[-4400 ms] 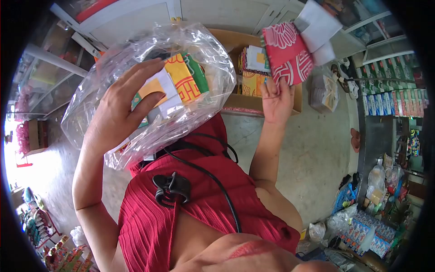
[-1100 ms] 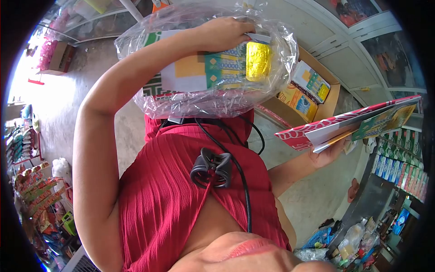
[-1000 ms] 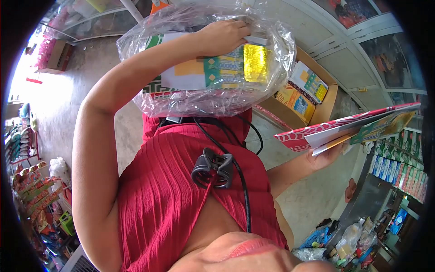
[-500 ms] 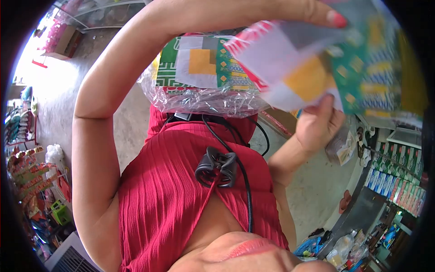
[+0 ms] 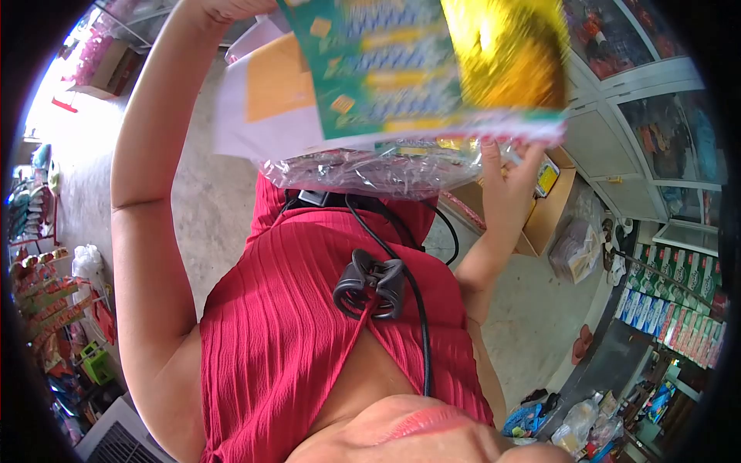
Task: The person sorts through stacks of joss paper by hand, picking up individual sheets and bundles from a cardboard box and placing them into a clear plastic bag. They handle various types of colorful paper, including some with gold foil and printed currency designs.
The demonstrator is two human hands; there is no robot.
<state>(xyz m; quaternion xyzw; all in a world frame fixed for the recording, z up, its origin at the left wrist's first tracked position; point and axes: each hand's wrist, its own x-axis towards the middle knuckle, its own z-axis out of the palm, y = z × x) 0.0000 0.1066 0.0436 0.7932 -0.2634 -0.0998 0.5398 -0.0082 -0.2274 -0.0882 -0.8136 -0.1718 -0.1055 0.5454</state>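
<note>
A bundle of printed paper sheets (image 5: 386, 69) is held up in front of me, green with yellow strips, a shiny gold foil part at the right and white and orange sheets at the left. My left hand (image 5: 239, 8) grips it at the upper left, its fingers partly cut off by the frame edge. My right hand (image 5: 509, 181) is closed on the lower right edge, thumb upward. Below the sheets, a clear plastic wrapper (image 5: 363, 174) lies over my lap, with more printed paper partly hidden in it.
An open cardboard box (image 5: 540, 220) stands on the floor at the right, beside glass-fronted cabinets (image 5: 602, 139). Farther right are shelved product boxes (image 5: 671, 270). Goods hang at the left, above a grey fan-like unit (image 5: 123, 436). A black cable (image 5: 423, 324) runs down my front.
The bundle has swung from the right to the left and now spreads across my lap, its gold foil part showing fully. My left hand moved left to the top edge; my right hand shifted slightly left.
</note>
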